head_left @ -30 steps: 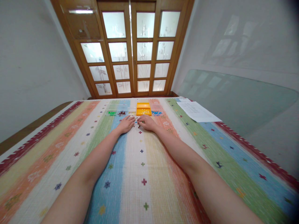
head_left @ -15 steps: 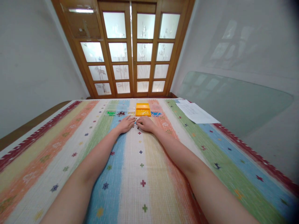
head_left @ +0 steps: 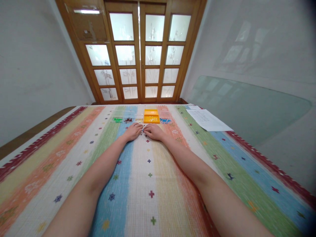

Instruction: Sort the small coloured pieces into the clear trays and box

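Head view, looking forward and down: small pieces (head_left: pixel 143 129), one of them blue, lay on the cloth-covered table (head_left: pixel 140 184) in the narrow gap between the two hands. The left hand (head_left: pixel 134 131) rested just beside them on one side, its fingers lightly curved; the right hand (head_left: pixel 153 131) lay on the other, its fingers bent inward and close together. Whether either fingertip grip was closed on a piece I could not tell at that scale. The pieces looked light, hard and easily scattered, so a pinch at the edges between thumb and forefinger seemed the best hold, without much force. Just past the hands stood the open orange box (head_left: pixel 151 112) with pale bits in it, flanked by clear boxes (head_left: pixel 129 114) holding green pieces (head_left: pixel 118 120), dark red pieces (head_left: pixel 128 120) and blue pieces (head_left: pixel 165 120).
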{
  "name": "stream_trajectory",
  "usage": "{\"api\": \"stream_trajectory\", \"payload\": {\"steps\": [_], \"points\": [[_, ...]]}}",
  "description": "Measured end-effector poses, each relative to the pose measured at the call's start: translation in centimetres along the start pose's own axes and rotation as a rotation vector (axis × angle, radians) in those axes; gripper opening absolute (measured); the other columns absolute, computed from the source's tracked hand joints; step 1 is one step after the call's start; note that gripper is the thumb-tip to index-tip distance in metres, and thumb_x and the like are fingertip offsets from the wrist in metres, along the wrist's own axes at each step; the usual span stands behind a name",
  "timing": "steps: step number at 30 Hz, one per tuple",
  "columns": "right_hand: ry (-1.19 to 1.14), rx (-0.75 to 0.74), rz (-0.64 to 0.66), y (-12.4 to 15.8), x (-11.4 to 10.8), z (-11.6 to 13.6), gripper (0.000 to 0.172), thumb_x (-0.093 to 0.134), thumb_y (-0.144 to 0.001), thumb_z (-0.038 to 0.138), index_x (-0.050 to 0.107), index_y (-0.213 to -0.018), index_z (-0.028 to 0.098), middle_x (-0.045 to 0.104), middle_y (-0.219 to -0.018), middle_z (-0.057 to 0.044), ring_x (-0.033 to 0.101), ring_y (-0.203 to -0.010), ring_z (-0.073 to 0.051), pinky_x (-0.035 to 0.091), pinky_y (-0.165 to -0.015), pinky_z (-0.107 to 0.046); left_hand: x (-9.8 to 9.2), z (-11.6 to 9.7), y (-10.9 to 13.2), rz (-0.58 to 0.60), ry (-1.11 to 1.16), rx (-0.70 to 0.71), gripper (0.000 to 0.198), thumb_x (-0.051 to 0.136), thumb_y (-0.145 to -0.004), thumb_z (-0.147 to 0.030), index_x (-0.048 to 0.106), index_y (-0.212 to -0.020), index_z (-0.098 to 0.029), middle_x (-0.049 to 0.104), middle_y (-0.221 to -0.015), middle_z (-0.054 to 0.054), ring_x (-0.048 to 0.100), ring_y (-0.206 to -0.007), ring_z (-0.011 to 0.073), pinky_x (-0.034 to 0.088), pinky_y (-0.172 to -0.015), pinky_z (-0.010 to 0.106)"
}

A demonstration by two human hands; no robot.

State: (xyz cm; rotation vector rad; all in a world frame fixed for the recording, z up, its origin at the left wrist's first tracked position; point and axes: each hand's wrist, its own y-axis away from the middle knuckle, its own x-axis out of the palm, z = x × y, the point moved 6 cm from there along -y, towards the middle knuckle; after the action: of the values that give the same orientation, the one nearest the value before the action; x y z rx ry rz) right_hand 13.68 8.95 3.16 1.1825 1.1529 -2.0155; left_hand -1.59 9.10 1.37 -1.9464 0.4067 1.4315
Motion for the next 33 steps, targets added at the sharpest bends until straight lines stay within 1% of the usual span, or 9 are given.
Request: {"api": "stream_trajectory", "payload": {"steps": [5,8,11,15,17,20,26,30,33], "points": [[0.043,0.046,-0.001,0.1,-0.2,0.0,0.024,0.06,-0.101,0.028,0.083,-0.101,0.021,0.08,-0.107,-0.008,0.069,-0.1,-0.022,0.047,-0.096,-0.033,-0.3,-0.3,0.0,-0.003,-0.005,-0.005,0.044,0.031,-0.11,-0.032,0.07,-0.127,-0.021,0.07,-0.133,0.01,0.058,-0.128,0.025,0.039,-0.121,0.046],[0.073,0.099,-0.018,0.2,-0.4,-0.2,0.025,0.06,-0.101,0.029,0.083,-0.098,0.02,0.08,-0.103,-0.009,0.069,-0.096,-0.022,0.047,-0.094,-0.032,-0.6,-0.4,0.2,-0.029,-0.006,-0.03,0.047,0.029,-0.11,-0.033,0.071,-0.126,-0.019,0.072,-0.13,0.01,0.059,-0.126,0.0249,0.041,-0.12,0.045],[0.086,0.126,-0.033,0.4,-0.4,-0.5,0.027,0.059,-0.102,0.029,0.084,-0.096,0.02,0.08,-0.099,-0.009,0.069,-0.093,-0.021,0.047,-0.093,-0.032,-0.7,-0.3,0.4,-0.064,0.002,-0.053,0.049,0.03,-0.111,-0.035,0.071,-0.13,-0.017,0.071,-0.134,0.011,0.056,-0.132,0.0252,0.039,-0.123,0.046],[0.107,0.098,-0.03,0.3,-0.4,-0.5,0.026,0.059,-0.102,0.028,0.083,-0.097,0.02,0.08,-0.1,-0.008,0.069,-0.093,-0.021,0.046,-0.092,-0.031,0.1,-0.3,0.4,-0.023,0.013,-0.016,0.048,0.032,-0.11,-0.035,0.064,-0.143,-0.019,0.063,-0.149,0.009,0.048,-0.145,0.024,0.03,-0.13,0.047],[0.118,0.081,-0.025,0.3,-0.4,-0.5,0.025,0.06,-0.101,0.028,0.083,-0.096,0.021,0.08,-0.1,-0.008,0.069,-0.092,-0.021,0.046,-0.091,-0.031,0.5,-0.2,0.3,-0.002,0.01,-0.012,0.048,0.033,-0.11,-0.034,0.063,-0.145,-0.02,0.062,-0.152,0.008,0.047,-0.147,0.0239,0.028,-0.131,0.047],[0.131,0.067,-0.026,0.3,-0.5,-0.4,0.026,0.06,-0.101,0.029,0.083,-0.094,0.021,0.079,-0.098,-0.008,0.068,-0.092,-0.021,0.046,-0.089,-0.031,0.8,-0.1,0.2,0.012,-0.005,-0.014,0.048,0.033,-0.11,-0.035,0.066,-0.141,-0.021,0.065,-0.148,0.007,0.05,-0.144,0.024,0.029,-0.13,0.046],[0.138,0.059,-0.034,0.3,-0.5,-0.4,0.026,0.06,-0.102,0.028,0.084,-0.094,0.021,0.077,-0.099,-0.008,0.066,-0.094,-0.021,0.045,-0.09,-0.031,0.3,-0.7,0.3,0.008,-0.043,-0.001,0.047,0.031,-0.11,-0.034,0.068,-0.134,-0.019,0.067,-0.142,0.009,0.054,-0.137,0.0249,0.032,-0.128,0.045],[0.122,0.076,-0.032,0.3,-0.5,-0.4,0.028,0.058,-0.104,0.029,0.083,-0.094,0.02,0.077,-0.1,-0.009,0.065,-0.095,-0.021,0.045,-0.091,-0.032,-0.1,-0.8,0.5,-0.004,-0.038,-0.021,0.047,0.032,-0.11,-0.034,0.066,-0.137,-0.018,0.066,-0.143,0.012,0.053,-0.139,0.0259,0.036,-0.126,0.046],[0.116,0.075,-0.039,0.3,-0.6,-0.3,0.028,0.058,-0.104,0.029,0.083,-0.094,0.019,0.076,-0.1,-0.009,0.065,-0.094,-0.021,0.045,-0.091,-0.032,-0.5,-0.2,0.7,-0.048,-0.039,-0.062,0.047,0.034,-0.11,-0.035,0.064,-0.141,-0.019,0.061,-0.15,0.012,0.05,-0.142,0.0268,0.035,-0.126,0.048]]}}
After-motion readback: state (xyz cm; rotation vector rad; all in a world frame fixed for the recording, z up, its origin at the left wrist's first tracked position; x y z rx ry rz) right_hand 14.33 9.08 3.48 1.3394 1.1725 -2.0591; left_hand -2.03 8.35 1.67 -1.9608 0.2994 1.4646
